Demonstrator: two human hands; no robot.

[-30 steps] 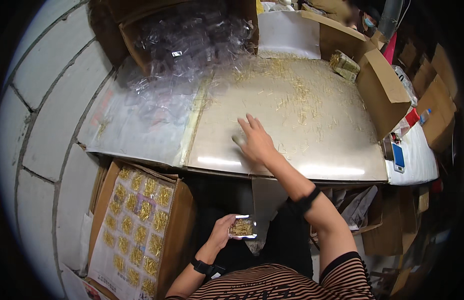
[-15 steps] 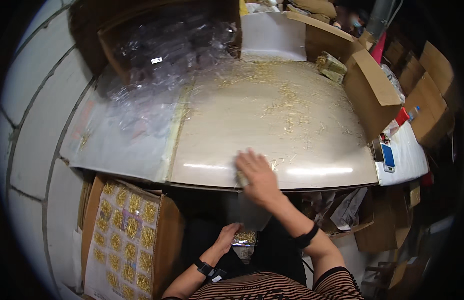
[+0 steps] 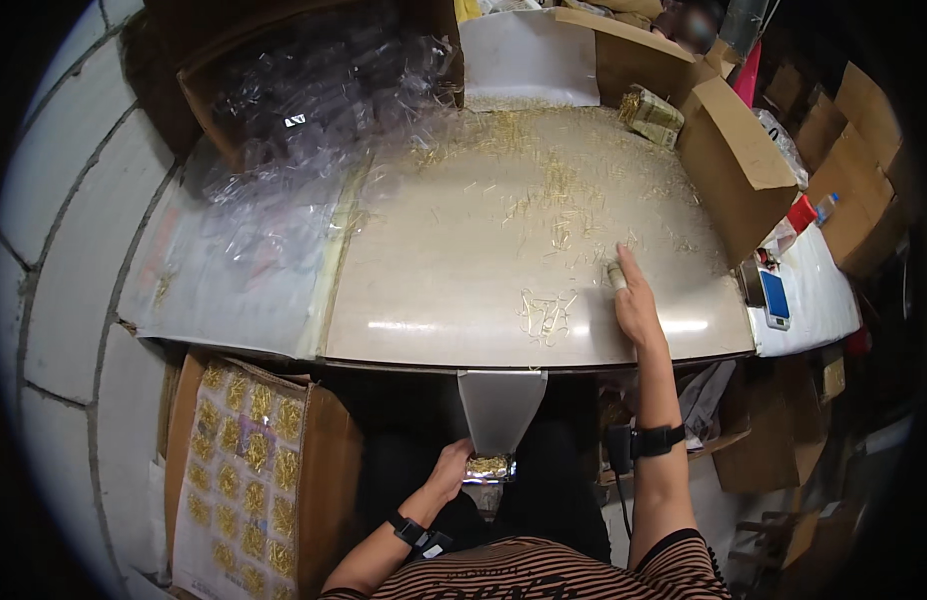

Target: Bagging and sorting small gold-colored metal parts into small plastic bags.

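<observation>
Two bare hands are working apart: the right hand [image 3: 636, 305], fingers flat and holding nothing, is resting on the tabletop [image 3: 454, 290] just right of a gold-pin cluster [image 3: 544, 315], while the left hand [image 3: 452, 470] is gripping a small clear pin-filled box [image 3: 489, 468] under the grey chute [image 3: 501, 408].

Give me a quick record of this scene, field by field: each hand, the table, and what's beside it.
left hand: holds a small clear box of gold pieces under the chute
right hand: flat on the table, among the scattered gold pins
table back: clear bags heaped in a carton
lower left: open carton of filled gold packs
right: open cardboard box
</observation>
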